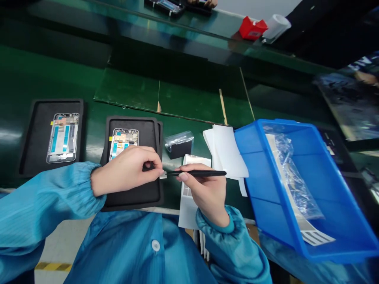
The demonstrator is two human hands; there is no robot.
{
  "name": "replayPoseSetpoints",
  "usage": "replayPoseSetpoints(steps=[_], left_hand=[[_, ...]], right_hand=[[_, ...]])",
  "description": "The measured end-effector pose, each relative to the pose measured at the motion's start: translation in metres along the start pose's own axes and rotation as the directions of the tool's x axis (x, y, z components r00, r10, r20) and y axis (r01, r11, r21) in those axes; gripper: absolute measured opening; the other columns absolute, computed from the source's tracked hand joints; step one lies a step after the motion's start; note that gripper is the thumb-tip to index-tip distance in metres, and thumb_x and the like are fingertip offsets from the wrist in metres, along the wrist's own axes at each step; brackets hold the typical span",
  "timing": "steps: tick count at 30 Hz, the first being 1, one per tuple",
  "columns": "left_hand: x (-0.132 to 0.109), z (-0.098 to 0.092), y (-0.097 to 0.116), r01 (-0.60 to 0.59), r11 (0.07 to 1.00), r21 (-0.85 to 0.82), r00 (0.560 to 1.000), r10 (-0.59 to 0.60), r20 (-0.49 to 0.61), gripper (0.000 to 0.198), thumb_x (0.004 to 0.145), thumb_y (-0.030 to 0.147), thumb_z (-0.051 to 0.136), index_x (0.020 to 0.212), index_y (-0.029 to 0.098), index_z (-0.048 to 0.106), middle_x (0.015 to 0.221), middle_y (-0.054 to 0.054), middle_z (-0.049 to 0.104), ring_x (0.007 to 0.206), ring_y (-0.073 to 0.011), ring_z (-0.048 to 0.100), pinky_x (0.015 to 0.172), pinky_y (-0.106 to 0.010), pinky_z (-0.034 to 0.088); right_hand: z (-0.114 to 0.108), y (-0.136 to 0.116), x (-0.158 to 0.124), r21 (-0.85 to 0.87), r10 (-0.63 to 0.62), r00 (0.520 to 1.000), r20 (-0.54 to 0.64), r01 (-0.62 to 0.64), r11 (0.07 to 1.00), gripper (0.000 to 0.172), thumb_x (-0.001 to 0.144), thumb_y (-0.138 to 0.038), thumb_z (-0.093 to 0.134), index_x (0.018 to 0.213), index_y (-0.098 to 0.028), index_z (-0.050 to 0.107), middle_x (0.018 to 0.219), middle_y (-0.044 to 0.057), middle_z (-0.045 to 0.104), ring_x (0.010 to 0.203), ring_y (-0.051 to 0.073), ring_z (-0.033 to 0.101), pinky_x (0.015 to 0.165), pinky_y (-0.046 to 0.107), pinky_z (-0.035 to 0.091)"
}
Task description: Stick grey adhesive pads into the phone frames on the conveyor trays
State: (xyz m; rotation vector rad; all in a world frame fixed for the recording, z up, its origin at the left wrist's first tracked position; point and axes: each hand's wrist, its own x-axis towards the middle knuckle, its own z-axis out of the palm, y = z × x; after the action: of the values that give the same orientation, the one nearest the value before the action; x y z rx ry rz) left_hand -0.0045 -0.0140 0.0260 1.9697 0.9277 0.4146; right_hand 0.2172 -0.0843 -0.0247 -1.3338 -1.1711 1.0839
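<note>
My right hand [209,194] grips a pair of black tweezers [207,173], their tips pointing left. The thumb and forefinger of my left hand [128,167] are pinched on a small pale piece [163,176] at those tips; its exact kind is too small to make out. Under my left hand, an opened phone [126,138] lies in a black tray [133,199], its lower part hidden by the hand. A sheet with small grey squares [187,213] lies partly beneath my right hand.
Another opened phone [63,138] lies in a black tray [35,138] at left. White sheets [229,152] and a clear film roll [179,140] lie mid-bench. A blue bin [257,173] at right holds plastic wrap. A red box [252,28] and a person's hand [211,3] are far back.
</note>
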Motion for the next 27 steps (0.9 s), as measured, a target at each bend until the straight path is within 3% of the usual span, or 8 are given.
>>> replayPoseSetpoints(steps=[3,6,8,12,16,22,27], left_hand=[[-0.003,-0.008,-0.01,-0.003,0.999,0.036,1.0,0.003,-0.001,0.01,0.09,0.021,0.061,0.085,0.02,0.07,0.088,0.0,0.069,0.079,-0.0125,0.064,0.073,-0.025,0.05],[-0.014,-0.015,-0.019,-0.004,0.963,0.268,0.993,0.035,-0.111,0.014,0.091,0.028,0.062,0.1,0.02,0.069,0.103,-0.003,0.07,0.094,-0.0179,0.065,0.085,-0.031,0.051],[-0.031,-0.016,-0.022,0.042,0.881,0.471,0.989,0.029,-0.143,0.022,0.089,0.033,0.065,0.106,0.02,0.067,0.107,-0.006,0.068,0.1,-0.0236,0.063,0.088,-0.038,0.05],[-0.068,-0.007,-0.019,0.074,0.713,0.697,0.997,-0.054,-0.051,0.033,0.08,0.035,0.075,0.108,0.019,0.066,0.107,-0.01,0.066,0.095,-0.03,0.059,0.079,-0.043,0.048],[-0.081,0.007,-0.015,0.033,0.723,0.69,0.999,-0.017,-0.031,0.017,0.091,0.026,0.062,0.106,0.017,0.067,0.098,-0.008,0.066,0.091,-0.0258,0.058,0.08,-0.042,0.046],[-0.069,0.027,-0.012,0.016,0.767,0.642,0.995,0.052,-0.087,0.015,0.094,0.026,0.058,0.094,0.015,0.068,0.087,-0.005,0.064,0.083,-0.024,0.058,0.076,-0.041,0.045],[-0.072,0.022,-0.02,0.038,0.826,0.563,0.984,0.067,-0.164,0.02,0.095,0.033,0.058,0.1,0.016,0.068,0.091,-0.005,0.065,0.086,-0.0234,0.057,0.077,-0.04,0.044]], right_hand=[[0.01,-0.001,0.003,-0.006,0.018,1.0,0.001,-0.018,1.0,0.013,0.076,-0.033,0.084,0.082,-0.023,0.077,0.077,0.004,0.077,0.062,0.019,0.072,0.059,0.032,0.063],[0.017,-0.002,0.006,0.006,0.026,0.999,-0.027,-0.026,1.0,0.015,0.077,-0.035,0.083,0.082,-0.023,0.076,0.074,0.004,0.076,0.058,0.019,0.071,0.058,0.033,0.063],[0.021,-0.001,0.009,0.015,0.023,0.999,-0.042,-0.023,1.0,0.014,0.077,-0.033,0.083,0.081,-0.022,0.075,0.072,0.003,0.075,0.057,0.018,0.07,0.056,0.032,0.061],[0.029,-0.001,0.016,0.002,0.031,0.998,-0.062,-0.031,1.0,0.013,0.077,-0.032,0.083,0.081,-0.022,0.076,0.067,0.002,0.072,0.054,0.017,0.067,0.052,0.029,0.057],[0.046,-0.007,0.027,-0.021,0.02,0.998,-0.063,-0.022,1.0,0.015,0.076,-0.033,0.084,0.082,-0.022,0.076,0.069,0.002,0.073,0.054,0.016,0.067,0.051,0.028,0.057],[0.084,-0.023,0.045,-0.152,0.009,0.999,-0.035,-0.015,0.988,0.014,0.077,-0.031,0.082,0.078,-0.02,0.075,0.069,0.003,0.074,0.056,0.017,0.069,0.054,0.028,0.06],[0.101,-0.022,0.053,-0.221,0.044,0.998,0.04,-0.034,0.975,0.015,0.077,-0.033,0.08,0.077,-0.019,0.076,0.071,0.003,0.075,0.056,0.017,0.069,0.052,0.026,0.058]])
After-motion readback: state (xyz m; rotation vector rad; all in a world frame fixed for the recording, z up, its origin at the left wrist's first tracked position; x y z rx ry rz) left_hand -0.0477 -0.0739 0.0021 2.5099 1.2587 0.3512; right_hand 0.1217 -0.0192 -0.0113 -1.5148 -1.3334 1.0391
